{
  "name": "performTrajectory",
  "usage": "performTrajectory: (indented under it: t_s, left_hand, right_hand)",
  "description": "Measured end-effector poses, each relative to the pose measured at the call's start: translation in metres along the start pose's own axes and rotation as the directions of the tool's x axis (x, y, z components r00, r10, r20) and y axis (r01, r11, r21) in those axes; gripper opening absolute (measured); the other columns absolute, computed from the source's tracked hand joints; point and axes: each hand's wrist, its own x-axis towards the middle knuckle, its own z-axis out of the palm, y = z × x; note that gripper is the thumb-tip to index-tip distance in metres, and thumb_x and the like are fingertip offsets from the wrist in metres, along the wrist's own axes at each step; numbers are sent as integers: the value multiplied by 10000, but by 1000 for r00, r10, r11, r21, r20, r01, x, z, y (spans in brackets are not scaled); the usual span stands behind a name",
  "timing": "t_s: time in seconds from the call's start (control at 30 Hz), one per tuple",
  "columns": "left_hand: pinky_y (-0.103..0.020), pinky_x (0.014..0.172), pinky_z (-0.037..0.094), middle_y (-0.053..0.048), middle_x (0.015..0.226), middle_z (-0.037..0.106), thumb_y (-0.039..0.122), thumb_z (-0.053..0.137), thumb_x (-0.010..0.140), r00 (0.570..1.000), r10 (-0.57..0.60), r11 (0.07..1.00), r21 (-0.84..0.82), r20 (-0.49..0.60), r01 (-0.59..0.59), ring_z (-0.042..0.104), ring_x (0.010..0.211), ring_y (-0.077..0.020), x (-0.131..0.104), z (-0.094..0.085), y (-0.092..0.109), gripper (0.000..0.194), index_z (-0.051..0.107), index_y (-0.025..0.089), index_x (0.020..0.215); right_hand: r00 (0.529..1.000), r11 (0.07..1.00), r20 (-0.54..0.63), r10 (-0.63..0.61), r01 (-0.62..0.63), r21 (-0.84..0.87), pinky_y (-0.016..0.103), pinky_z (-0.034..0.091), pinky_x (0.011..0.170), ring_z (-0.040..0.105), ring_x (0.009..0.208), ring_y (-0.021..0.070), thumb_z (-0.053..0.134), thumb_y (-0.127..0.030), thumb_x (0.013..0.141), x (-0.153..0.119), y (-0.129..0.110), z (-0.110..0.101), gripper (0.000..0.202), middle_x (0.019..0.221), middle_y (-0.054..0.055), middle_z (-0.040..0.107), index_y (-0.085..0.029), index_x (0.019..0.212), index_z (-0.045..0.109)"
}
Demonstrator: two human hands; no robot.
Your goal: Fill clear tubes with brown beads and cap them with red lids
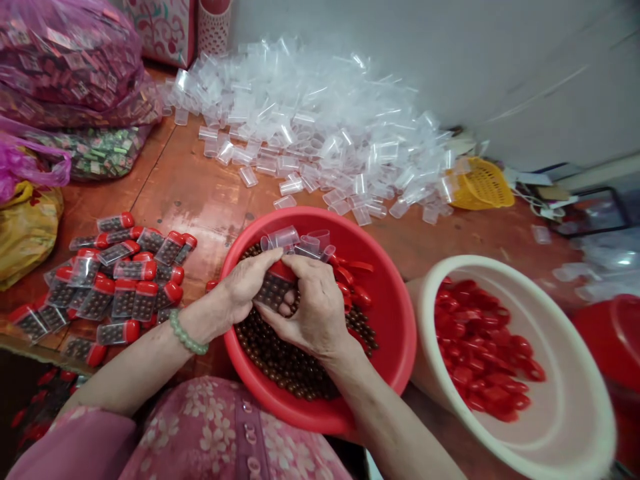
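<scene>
Over a red basin, my left hand and my right hand are closed together around a small clear container with a red cap. Dark round beads show inside the container. My fingers press at its capped end and along its side. Below my hands, the basin holds many brown beads, several empty clear tubes and some red caps. A green bead bracelet circles my left wrist.
Filled red-capped containers lie piled at left. Empty clear tubes heap along the wall. A white tub of red caps stands at right, a yellow basket behind it. Purple bags fill the upper left.
</scene>
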Motion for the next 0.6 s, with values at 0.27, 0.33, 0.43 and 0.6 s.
performTrajectory:
  t_s: [0.27,0.33,0.43,0.6]
  left_hand:
    - [-227,462,408,23,492,514,254,419,876,982,104,992,82,-157,-92,476,439,-98,-6,3,2,274,535,182,638]
    - [-219,517,434,26,534,533,241,434,860,957,221,963,195,-188,-185,499,506,-99,-5,0,0,256,513,184,624]
    - [-226,641,482,16,662,611,258,433,851,877,463,827,419,-132,-374,565,664,-120,-8,-7,0,230,548,186,665]
    - [-267,650,502,-23,762,681,386,387,920,821,561,587,650,103,-483,601,669,-149,-39,-23,19,340,652,174,916]
  right_hand:
    - [999,999,-10,-43,42,-33,438,458,818,644,932,287,661,-312,748,2,-2,5,654,1043,136,678,-173,1333,406]
    - [999,998,-15,-42,41,-39,441,464,822,644,937,285,651,-311,763,3,-5,6,662,1059,145,677,-168,1355,394]
    - [999,999,14,-32,32,-15,459,477,891,614,1081,295,610,-298,818,3,-11,5,719,1186,165,638,-182,1450,288]
    - [988,1000,153,7,-10,18,499,459,1018,454,1328,316,606,-308,867,-8,-4,-10,790,1430,233,460,-132,1514,187]
